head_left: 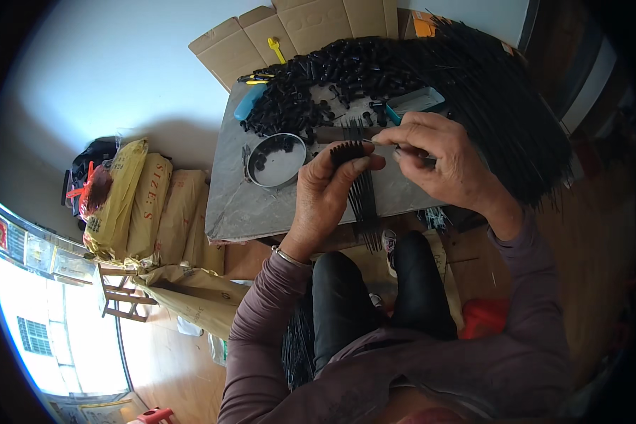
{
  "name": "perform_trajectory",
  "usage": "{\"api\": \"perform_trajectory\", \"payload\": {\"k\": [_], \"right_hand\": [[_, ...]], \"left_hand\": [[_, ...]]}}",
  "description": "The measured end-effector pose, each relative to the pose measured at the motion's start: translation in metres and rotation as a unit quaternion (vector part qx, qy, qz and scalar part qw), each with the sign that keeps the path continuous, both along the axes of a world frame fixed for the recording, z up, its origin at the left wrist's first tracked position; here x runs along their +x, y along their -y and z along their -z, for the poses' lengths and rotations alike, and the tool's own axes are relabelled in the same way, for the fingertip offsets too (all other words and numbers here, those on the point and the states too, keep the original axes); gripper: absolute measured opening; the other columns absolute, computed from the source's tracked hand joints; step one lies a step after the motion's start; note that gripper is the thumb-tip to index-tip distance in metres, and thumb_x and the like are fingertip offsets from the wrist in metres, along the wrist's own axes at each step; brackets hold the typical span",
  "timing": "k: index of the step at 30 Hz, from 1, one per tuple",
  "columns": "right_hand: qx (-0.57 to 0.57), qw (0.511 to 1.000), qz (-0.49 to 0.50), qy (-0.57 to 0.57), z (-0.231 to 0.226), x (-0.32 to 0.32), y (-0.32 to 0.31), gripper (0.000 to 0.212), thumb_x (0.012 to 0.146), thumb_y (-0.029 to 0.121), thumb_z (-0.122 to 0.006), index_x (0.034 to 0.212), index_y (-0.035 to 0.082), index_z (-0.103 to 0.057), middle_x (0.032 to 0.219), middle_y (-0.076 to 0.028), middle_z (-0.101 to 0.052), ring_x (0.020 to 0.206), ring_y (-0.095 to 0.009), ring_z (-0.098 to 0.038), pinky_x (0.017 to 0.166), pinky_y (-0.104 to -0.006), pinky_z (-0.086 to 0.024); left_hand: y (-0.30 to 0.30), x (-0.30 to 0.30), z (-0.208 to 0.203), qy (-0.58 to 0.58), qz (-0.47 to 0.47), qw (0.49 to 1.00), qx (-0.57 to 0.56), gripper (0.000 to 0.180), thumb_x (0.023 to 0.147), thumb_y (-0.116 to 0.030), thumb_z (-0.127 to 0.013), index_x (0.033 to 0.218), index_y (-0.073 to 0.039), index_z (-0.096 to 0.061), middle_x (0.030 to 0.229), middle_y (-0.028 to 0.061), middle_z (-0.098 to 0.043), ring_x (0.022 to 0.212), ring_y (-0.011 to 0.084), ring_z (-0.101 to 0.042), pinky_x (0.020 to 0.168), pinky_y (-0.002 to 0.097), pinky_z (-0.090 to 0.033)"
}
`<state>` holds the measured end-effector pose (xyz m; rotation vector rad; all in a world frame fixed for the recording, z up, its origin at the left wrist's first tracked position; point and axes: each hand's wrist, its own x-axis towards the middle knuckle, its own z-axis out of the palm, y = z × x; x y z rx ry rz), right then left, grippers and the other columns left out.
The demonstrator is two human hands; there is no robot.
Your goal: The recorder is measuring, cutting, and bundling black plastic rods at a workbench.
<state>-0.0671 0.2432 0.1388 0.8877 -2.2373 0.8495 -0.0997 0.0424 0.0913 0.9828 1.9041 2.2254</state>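
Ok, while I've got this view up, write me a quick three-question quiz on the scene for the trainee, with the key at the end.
1. True or false: the round pan stands on the grey table.
2. What does the left hand hold?
a) a yellow tool
b) a black toothed piece
c) a paper sack
3. Fill in the blank: as the person sees it, the big bundle of long black strips lies toward the ____ side of the table.

Key: 1. True. 2. b. 3. right.
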Motion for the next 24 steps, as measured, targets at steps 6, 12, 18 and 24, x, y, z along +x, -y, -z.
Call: {"api": "perform_trajectory", "payload": {"k": [6, 12, 18, 24], "right_hand": [[0.011, 0.999, -0.012, -0.028, -0.001, 0.000, 0.001, 0.037, 0.071, -0.012, -0.059, 0.103, 0.004, -0.069, 0.070, -0.001, -0.047, 0.057, -0.008, -0.043, 0.049, -0.0252, -0.036], [-0.001, 1.000, -0.008, -0.012, -0.004, 0.003, 0.003, 0.035, 0.070, -0.011, -0.060, 0.101, 0.003, -0.069, 0.067, -0.001, -0.046, 0.056, -0.010, -0.044, 0.050, -0.0260, -0.036], [0.029, 0.996, -0.007, -0.084, -0.015, -0.001, 0.000, 0.027, 0.069, -0.007, -0.068, 0.093, 0.005, -0.071, 0.071, -0.001, -0.052, 0.062, -0.013, -0.050, 0.055, -0.0284, -0.040], [0.093, 0.986, 0.016, -0.134, -0.021, -0.003, -0.006, 0.018, 0.068, 0.000, -0.075, 0.084, 0.008, -0.070, 0.075, 0.000, -0.057, 0.072, -0.015, -0.055, 0.069, -0.0305, -0.041]], "left_hand": [[0.000, 0.000, 0.001, -0.026, -0.002, 1.000, -0.010, 0.018, 0.094, -0.007, -0.057, 0.110, -0.002, -0.064, 0.096, 0.0079, -0.071, 0.095, 0.0140, -0.065, 0.090, 0.0282, -0.049], [0.001, 0.002, -0.002, -0.014, -0.001, 1.000, -0.010, 0.017, 0.094, -0.007, -0.057, 0.109, -0.001, -0.064, 0.097, 0.0078, -0.071, 0.095, 0.0143, -0.065, 0.089, 0.0283, -0.050], [-0.002, 0.006, -0.008, -0.019, 0.018, 0.999, -0.026, 0.019, 0.094, -0.007, -0.057, 0.110, 0.000, -0.063, 0.099, 0.0076, -0.070, 0.098, 0.0137, -0.064, 0.091, 0.0285, -0.049], [-0.005, -0.002, -0.013, 0.010, 0.100, 0.994, -0.051, 0.022, 0.093, -0.007, -0.058, 0.114, -0.002, -0.063, 0.100, 0.0065, -0.070, 0.099, 0.0121, -0.063, 0.092, 0.0291, -0.048]]}}
